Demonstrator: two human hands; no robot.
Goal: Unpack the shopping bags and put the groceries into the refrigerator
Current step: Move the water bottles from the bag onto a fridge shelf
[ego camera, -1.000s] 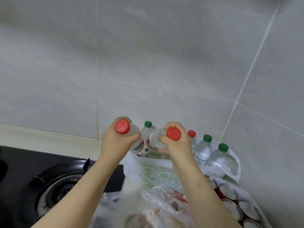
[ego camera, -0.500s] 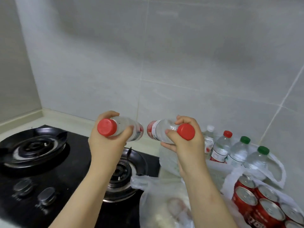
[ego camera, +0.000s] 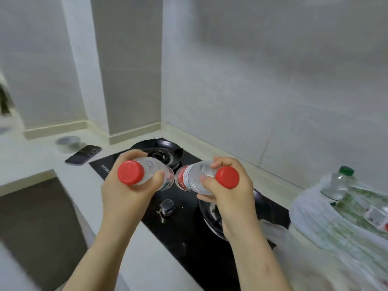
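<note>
1. Left hand (ego camera: pixel 126 192) grips a red-capped water bottle (ego camera: pixel 147 175), cap toward the camera.
2. Right hand (ego camera: pixel 228 194) grips a second red-capped bottle (ego camera: pixel 197 177); both are held above the black hob (ego camera: pixel 189 238).
3. At right, a white shopping bag (ego camera: pixel 315 223) on the worktop (ego camera: pixel 31 156) holds a green-capped bottle (ego camera: pixel 340 181).

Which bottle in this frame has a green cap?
The green-capped bottle sticking out of the white shopping bag at the right edge. The left bottle in the left hand and the right bottle in the right hand have red caps.
</note>
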